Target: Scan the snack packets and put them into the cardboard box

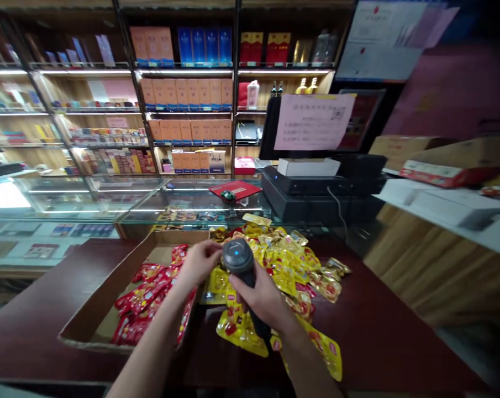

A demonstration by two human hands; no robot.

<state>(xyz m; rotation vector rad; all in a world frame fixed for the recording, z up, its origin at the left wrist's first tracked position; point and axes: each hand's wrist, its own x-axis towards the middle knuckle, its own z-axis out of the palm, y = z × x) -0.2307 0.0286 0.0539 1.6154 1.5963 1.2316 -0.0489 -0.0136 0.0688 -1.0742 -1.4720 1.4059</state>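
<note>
My right hand (264, 296) is wrapped round the handle of a dark barcode scanner (238, 255), whose rounded head shows a small blue light. My left hand (202, 260) is beside the scanner's head, fingers curled together at the edge of the pile. What they pinch, if anything, is hidden. Yellow snack packets (280, 271) lie in a loose heap under and beyond the scanner. Gold packets (327, 284) are at the heap's right side. Under my left forearm, a cardboard box (96, 301) holds red packets (148, 290).
The dark red counter (382, 331) carries everything. Behind the heap stands a glass display case (183, 202) with a red folder (237, 190) on top. A monitor (270, 130) with a taped paper sheet sits at the back right. Stocked shelves (183, 69) line the wall.
</note>
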